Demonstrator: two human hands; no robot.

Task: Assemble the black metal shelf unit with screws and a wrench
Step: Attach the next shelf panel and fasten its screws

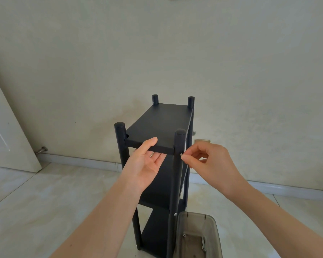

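head view: tall narrow black metal shelf unit (158, 164) upright on pale tiled floor (35, 202), close to cream wall (157, 53), four round posts rising above flat black top shelf panel (159, 123). lower shelves already in place beneath, with small silver screw head (175, 214) showing on near right post (178, 164) farther down. translucent grey plastic bin (199, 237) just beside unit's right foot, holding loose silver hardware; too small to tell whether a wrench lies among it.

left hand (147, 164) under front edge of top panel, palm up, fingers straight below and thumb lying on top, propping panel level; thin silver piece, perhaps a spare screw, lying across those fingers. right hand (209, 164) pinching small silver screw (181, 155) between thumb and forefinger, tip touching outer face of near right post, level with panel's edge.

step in hand, by the look of it: starting top-shelf screw at near right corner. next move calls for keeping panel steady so hole lines up, then turning screw squarely in by fingertips until threads catch, before any wrench tightening. remaining corners likely still to fasten.
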